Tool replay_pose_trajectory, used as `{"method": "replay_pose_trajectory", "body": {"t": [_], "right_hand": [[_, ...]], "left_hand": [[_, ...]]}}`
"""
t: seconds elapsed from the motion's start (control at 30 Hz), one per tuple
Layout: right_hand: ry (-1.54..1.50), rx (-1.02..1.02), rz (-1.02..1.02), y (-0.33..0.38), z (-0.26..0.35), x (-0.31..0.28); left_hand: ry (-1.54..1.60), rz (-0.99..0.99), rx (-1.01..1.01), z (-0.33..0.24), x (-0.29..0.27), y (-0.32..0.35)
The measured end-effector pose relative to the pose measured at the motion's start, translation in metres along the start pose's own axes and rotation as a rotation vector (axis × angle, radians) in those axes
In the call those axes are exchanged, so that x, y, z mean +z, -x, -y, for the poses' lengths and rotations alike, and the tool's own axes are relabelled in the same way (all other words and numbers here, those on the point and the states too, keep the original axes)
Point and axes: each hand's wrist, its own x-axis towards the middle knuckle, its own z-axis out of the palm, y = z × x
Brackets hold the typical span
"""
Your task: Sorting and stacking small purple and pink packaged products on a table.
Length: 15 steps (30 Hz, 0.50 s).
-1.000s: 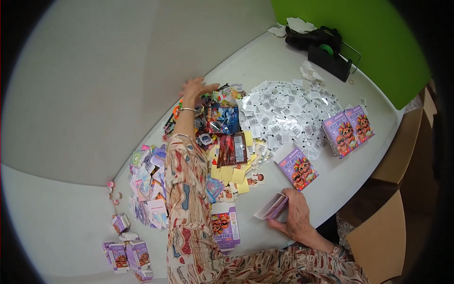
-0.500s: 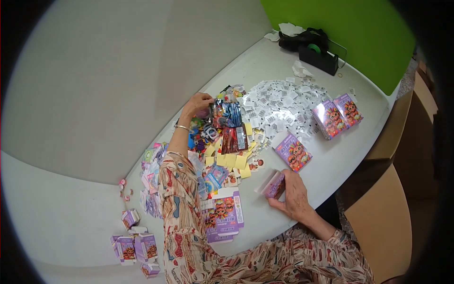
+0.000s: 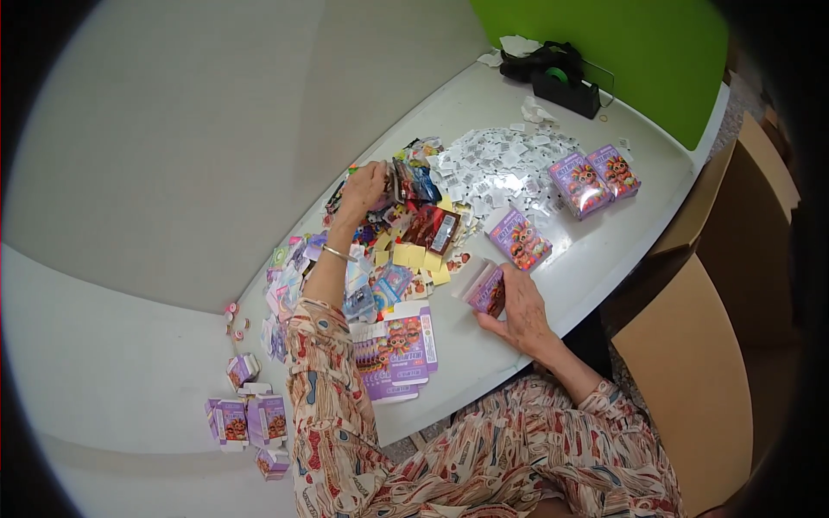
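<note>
Purple open box [image 3: 485,288] gripped in right hand [image 3: 521,312], fingers wrapped round its near side, just right of the flat cartons [image 3: 399,354] on the white table [image 3: 596,259]. Box contents hidden by the flap; hard to make out. Left hand [image 3: 365,186] beyond the cartons, fingers closed on a small packet [image 3: 395,180] at the top of the packet pile [image 3: 406,233]; packet mostly covered by the fingers, kind unclear. Farther right of the cartons: closed box [image 3: 518,238], slips [image 3: 501,164], two boxes [image 3: 593,179]. Against half a second ago: left hand pulled nearer the cartons, off the pile's far edge; right hand and box lifted slightly toward the closed box.
</note>
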Motion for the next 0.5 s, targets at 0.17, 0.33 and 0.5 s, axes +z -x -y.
{"method": "replay_pose_trajectory", "body": {"t": [0.17,0.33,0.5], "right_hand": [[0.027,-0.022,-0.020,0.001,-0.003,0.001],[0.025,-0.087,-0.065,0.000,0.004,0.006],[0.041,-0.101,-0.085,0.002,-0.003,0.004]], "left_hand": [[0.020,-0.216,-0.189,-0.013,0.027,0.018],[-0.105,-0.383,-0.135,-0.001,0.034,0.022],[0.136,-0.440,-0.155,-0.027,0.013,0.026]]}}
